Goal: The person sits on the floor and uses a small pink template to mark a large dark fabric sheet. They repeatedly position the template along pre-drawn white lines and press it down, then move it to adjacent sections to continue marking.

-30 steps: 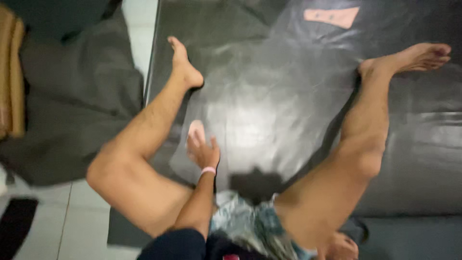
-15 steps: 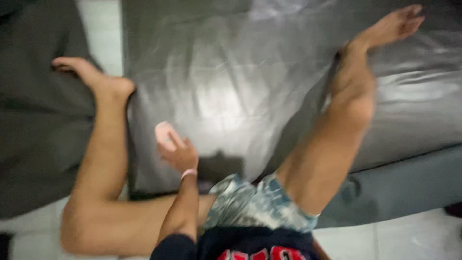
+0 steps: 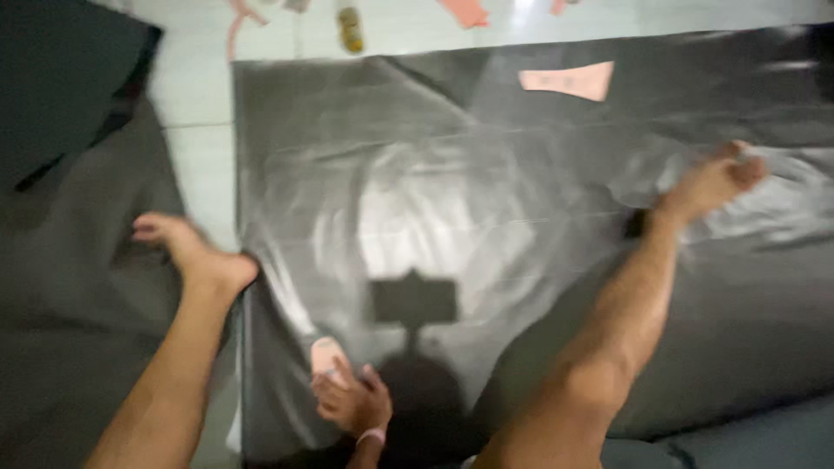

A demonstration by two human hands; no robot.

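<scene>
One hand (image 3: 354, 401) is all I can see, apparently my left, fingers closed on a small pink piece (image 3: 327, 356) and resting on the glossy black sheet (image 3: 452, 208). The piece pokes out up and leftward, its long axis pointing away from me. My right hand is out of view

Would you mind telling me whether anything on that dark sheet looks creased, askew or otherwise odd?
The glossy dark sheet is wrinkled rather than flat, with a fold near its top left corner. A pink paper piece lies loose on it. The left hand holds a small pink piece against the sheet. Nothing looks spilled.
</scene>
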